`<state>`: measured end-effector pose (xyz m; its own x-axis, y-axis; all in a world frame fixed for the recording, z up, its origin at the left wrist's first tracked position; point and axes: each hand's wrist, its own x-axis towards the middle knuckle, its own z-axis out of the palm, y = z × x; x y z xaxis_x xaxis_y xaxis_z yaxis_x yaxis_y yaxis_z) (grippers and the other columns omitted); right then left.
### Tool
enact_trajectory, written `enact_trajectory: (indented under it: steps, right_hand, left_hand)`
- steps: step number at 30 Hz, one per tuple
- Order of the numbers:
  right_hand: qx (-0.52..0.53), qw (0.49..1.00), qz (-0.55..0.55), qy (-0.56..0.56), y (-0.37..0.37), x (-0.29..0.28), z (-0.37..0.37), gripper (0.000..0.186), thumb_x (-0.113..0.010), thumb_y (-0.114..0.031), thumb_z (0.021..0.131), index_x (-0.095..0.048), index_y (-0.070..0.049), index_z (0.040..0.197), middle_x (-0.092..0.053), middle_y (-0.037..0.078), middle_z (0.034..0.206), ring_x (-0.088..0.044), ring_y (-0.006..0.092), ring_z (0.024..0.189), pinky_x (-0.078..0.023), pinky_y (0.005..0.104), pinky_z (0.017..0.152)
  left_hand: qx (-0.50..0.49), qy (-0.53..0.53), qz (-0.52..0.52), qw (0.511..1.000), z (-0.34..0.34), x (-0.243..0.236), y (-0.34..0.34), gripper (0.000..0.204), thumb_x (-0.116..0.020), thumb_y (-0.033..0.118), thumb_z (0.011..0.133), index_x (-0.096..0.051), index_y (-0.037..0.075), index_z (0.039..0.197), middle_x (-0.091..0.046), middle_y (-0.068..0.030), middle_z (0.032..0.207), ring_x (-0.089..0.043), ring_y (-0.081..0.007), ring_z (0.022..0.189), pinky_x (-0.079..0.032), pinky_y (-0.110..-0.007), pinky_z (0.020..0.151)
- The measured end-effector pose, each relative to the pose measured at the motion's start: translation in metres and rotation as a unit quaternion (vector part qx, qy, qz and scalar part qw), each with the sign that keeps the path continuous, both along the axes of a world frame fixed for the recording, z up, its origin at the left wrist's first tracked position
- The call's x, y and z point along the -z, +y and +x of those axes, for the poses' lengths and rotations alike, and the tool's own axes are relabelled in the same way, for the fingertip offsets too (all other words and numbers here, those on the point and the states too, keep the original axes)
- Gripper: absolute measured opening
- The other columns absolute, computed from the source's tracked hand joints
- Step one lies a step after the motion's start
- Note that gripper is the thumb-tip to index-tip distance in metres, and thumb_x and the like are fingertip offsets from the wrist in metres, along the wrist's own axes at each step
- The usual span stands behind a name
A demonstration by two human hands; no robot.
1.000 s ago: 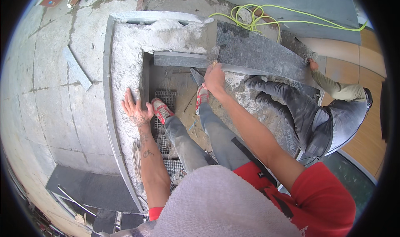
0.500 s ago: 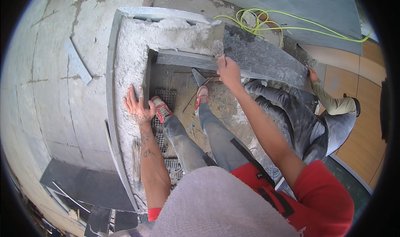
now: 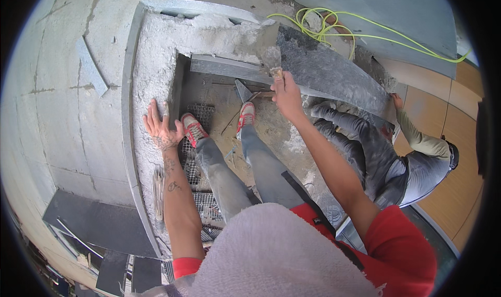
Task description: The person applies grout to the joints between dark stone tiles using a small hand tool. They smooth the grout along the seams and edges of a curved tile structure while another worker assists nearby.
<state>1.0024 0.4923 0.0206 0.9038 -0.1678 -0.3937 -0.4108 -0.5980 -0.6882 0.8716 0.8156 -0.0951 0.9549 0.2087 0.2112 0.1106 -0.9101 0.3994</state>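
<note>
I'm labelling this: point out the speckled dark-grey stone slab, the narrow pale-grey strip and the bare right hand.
Speckled dark-grey stone slab (image 3: pixel 330 69), head view: middle of top face.
Narrow pale-grey strip (image 3: pixel 92 66), head view: middle.
Bare right hand (image 3: pixel 287 94), head view: back of hand.

Left hand (image 3: pixel 163 129) spread on rough mortar (image 3: pixel 152 62); right hand (image 3: pixel 287 94) grips a bladed tool (image 3: pixel 276 73)
</note>
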Motion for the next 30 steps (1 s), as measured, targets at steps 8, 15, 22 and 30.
enact_trajectory:
  steps: [8,15,22,30]
  right_hand:
    - [-0.225,0.955,-0.194,-0.008,-0.055,-0.028,0.017,0.040,-0.052,-0.038,0.099,-0.057,-0.002,0.083,-0.057,0.014,0.062,-0.058,0.0281,0.057,-0.046,0.0404,0.059]
    - [-0.373,0.887,-0.271,-0.006,-0.055,-0.031,0.062,0.045,-0.052,-0.045,0.097,-0.062,-0.003,0.083,-0.059,0.019,0.065,-0.060,0.0422,0.069,-0.046,0.0456,0.063]
    - [-0.338,0.899,-0.264,0.085,-0.111,-0.053,0.033,0.036,-0.057,-0.035,0.098,-0.058,-0.001,0.086,-0.058,0.014,0.065,-0.064,0.0329,0.065,-0.047,0.0427,0.065]
    - [-0.343,0.928,-0.145,-0.023,-0.123,0.051,-0.066,0.024,-0.054,-0.014,0.099,-0.050,0.001,0.117,-0.058,0.022,0.103,-0.060,0.0406,0.095,-0.048,0.0428,0.082]
  left_hand:
    - [-0.004,-0.020,-0.006,1.000,0.001,0.000,-0.003,0.054,-0.060,0.025,0.066,-0.069,0.007,0.116,-0.042,-0.0191,0.151,-0.040,-0.0369,0.137,-0.022,-0.055,0.115]
    - [-0.008,-0.013,-0.005,1.000,0.000,0.001,-0.005,0.058,-0.061,0.024,0.066,-0.067,0.011,0.122,-0.040,-0.0157,0.152,-0.040,-0.0348,0.138,-0.024,-0.055,0.115]
    - [-0.020,0.015,-0.008,1.000,-0.003,0.001,0.001,0.070,-0.062,0.024,0.064,-0.060,0.018,0.134,-0.038,-0.0103,0.154,-0.038,-0.0302,0.140,-0.022,-0.053,0.117]
    - [-0.023,0.007,-0.007,1.000,-0.003,0.002,-0.002,0.065,-0.060,0.025,0.064,-0.064,0.016,0.128,-0.039,-0.0107,0.154,-0.039,-0.0306,0.140,-0.023,-0.053,0.117]
